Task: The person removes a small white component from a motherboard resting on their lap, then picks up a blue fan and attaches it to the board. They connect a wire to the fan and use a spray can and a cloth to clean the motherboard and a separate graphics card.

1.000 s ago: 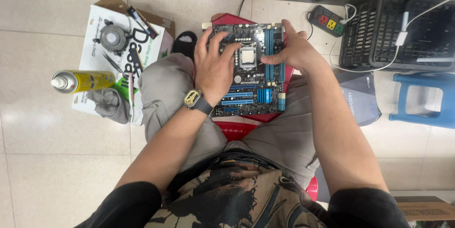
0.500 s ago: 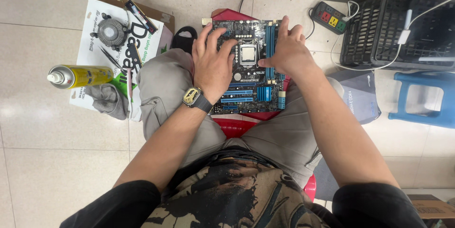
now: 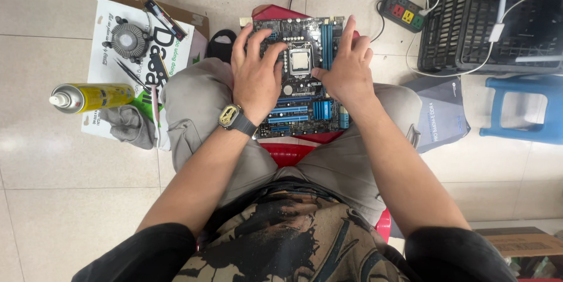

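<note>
— Tiled floor (image 3: 58, 200) all round, and the person sits on a red stool (image 3: 290, 153) with a board (image 3: 305, 103) across the lap. Where do the hands sit?

— Both lie on the board. The left hand (image 3: 255, 77) is flat on its left half, fingers spread and slightly bent, gripping nothing that I can see. The right hand (image 3: 347, 71) rests on the right half, fingers stretched toward the far edge over the blue slots (image 3: 326, 38), thumb pointing in at the socket (image 3: 300, 61).

— Is the socket filled?

— A silver chip shows in it, bare. No cooler on top. The cooler (image 3: 129, 38) lies well apart on a white box (image 3: 114, 71) to the left, with a memory stick (image 3: 166, 18) at the box's far edge and a yellow can (image 3: 91, 97) and a grey cloth (image 3: 132, 126) at its near edge.

— So how far along would you say?

— My reading: the board is stripped down. Chip seated, cooler and memory off. Whether the latch is shut I cannot tell; the thumbs cover part of it.

— Anything else nearby?

— A power strip (image 3: 402, 11), a black crate (image 3: 489, 24) and a blue stool (image 3: 522, 109) on the right.
</note>
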